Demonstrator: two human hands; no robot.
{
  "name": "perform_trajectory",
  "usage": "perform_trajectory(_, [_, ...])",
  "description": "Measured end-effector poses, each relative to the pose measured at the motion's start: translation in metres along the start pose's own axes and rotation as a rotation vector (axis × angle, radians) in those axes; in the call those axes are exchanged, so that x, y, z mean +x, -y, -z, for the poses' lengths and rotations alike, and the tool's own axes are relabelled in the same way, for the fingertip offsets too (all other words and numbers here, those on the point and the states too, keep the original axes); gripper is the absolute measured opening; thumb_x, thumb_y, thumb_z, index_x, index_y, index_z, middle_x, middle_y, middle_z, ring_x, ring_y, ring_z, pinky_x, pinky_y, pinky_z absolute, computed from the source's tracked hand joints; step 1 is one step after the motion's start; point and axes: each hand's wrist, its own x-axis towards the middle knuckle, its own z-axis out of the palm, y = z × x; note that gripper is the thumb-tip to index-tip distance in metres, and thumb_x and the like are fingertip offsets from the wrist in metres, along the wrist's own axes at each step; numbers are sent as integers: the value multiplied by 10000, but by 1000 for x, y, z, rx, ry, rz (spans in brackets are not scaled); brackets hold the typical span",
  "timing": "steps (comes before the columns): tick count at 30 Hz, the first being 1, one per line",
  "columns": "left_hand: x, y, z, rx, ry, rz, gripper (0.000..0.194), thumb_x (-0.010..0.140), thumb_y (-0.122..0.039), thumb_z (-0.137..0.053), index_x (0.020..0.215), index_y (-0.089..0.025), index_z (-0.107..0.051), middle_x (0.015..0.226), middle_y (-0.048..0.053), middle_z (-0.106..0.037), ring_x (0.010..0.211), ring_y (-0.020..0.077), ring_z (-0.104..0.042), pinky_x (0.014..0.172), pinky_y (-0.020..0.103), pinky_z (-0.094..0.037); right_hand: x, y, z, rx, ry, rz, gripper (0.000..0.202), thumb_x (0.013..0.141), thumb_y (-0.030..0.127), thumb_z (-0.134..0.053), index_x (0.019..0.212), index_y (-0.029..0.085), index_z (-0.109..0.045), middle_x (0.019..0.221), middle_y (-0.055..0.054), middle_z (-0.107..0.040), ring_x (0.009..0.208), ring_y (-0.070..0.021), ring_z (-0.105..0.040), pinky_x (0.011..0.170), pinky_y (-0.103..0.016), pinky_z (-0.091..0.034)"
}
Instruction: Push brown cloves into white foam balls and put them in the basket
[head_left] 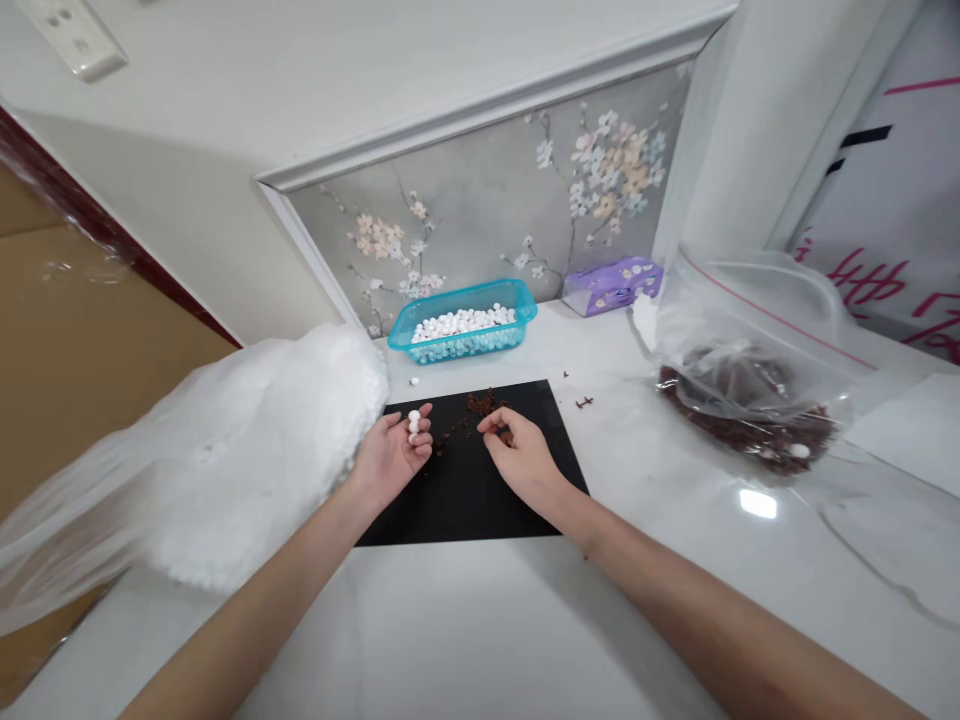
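My left hand (394, 455) is turned palm up over the left side of a black mat (487, 500). Its curled fingers hold a few small white balls (414, 424), which look like foam. To the right, my right hand (517, 450) is closed in a pinch above the mat; whatever is between its fingertips is hidden or too small to name. Small dark reddish-brown pieces (480, 402) lie heaped near the mat's far edge, with several scattered between the hands. One loose white ball (414, 381) sits on the white table just beyond the mat.
A blue translucent basket (465, 350) of white balls stands behind the mat. Left is a big plastic bag (262, 440) of white balls. Right are a zip bag (750, 390) with brown pieces and a purple tissue pack (615, 287). Brown bits (584, 402) lie on the table.
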Motion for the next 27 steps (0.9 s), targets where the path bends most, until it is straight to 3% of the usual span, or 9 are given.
perform_trajectory(9, [5, 1, 0, 52, 19, -95, 158, 894, -169, -419, 888, -80, -550, 606, -26, -436, 439, 33, -400, 388, 140, -357, -1, 1, 0, -1, 4, -21, 132, 691, 143, -430, 742, 182, -545, 709, 15, -542, 532, -95, -427, 536, -249, -359])
perform_trajectory(18, [17, -1, 7, 222, -93, -189, 167, 888, -126, -412, 833, -71, -560, 608, -15, -462, 428, 9, -392, 397, 102, -357, 0, -1, -1, 6, -4, -19, 136, 685, 144, -432, 739, 185, -550, 704, 14, -543, 540, -100, -436, 550, -251, -367])
perform_trajectory(22, [32, -18, 2, 328, -151, -233, 176, 858, -116, -363, 782, -99, -520, 628, 20, -517, 416, 40, -403, 383, 140, -366, 0, -1, -1, 0, 0, -8, 136, 682, 149, -432, 741, 186, -549, 711, 12, -543, 548, -103, -442, 551, -251, -368])
perform_trajectory(27, [64, -47, -10, 518, -255, -347, 324, 877, -175, -146, 766, -146, -449, 630, 27, -518, 413, 68, -394, 391, 173, -338, 1, -1, 0, -9, 22, -7, 126, 678, 152, -430, 722, 186, -543, 664, 18, -526, 528, -103, -426, 528, -245, -354])
